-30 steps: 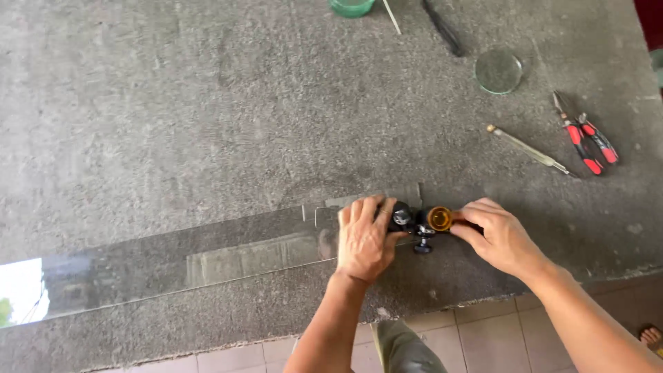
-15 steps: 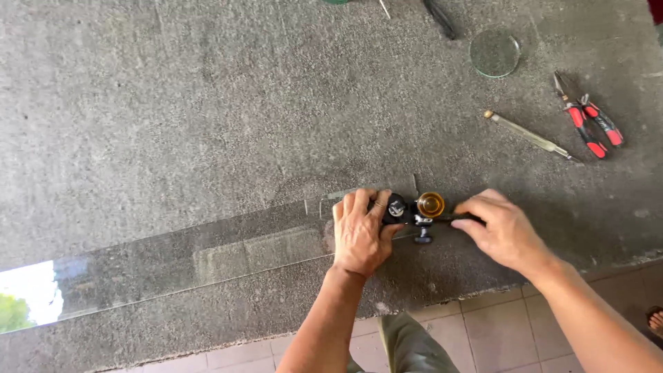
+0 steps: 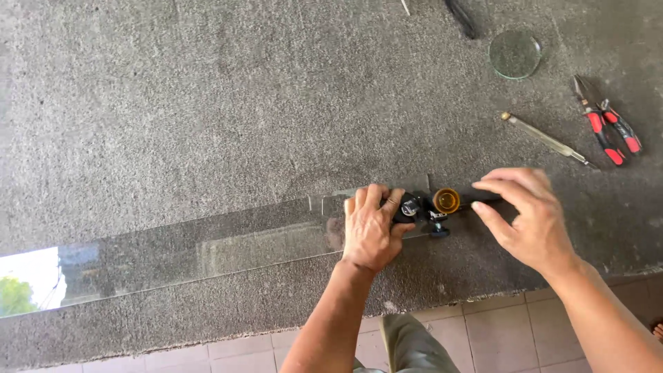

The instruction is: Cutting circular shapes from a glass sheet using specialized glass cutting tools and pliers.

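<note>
A long narrow strip of clear glass (image 3: 207, 252) lies flat on the grey carpeted table (image 3: 207, 103), running from the left edge to the middle. At its right end sits a small black cutting tool with an amber knob (image 3: 442, 204). My left hand (image 3: 369, 228) presses palm down on the glass, its fingertips against the tool's left side. My right hand (image 3: 528, 217) is at the tool's right end, thumb and fingers pinching its black arm.
A round glass disc (image 3: 514, 54) lies at the back right. Red-handled pliers (image 3: 608, 131) and a slim metal glass cutter (image 3: 549, 140) lie right of it. A dark tool (image 3: 461, 17) is at the top edge. The table's front edge meets a tiled floor (image 3: 483, 338).
Both hands stay on the tool and the glass. My right hand has loosened slightly and shifted a little to the right along the tool's arm.
</note>
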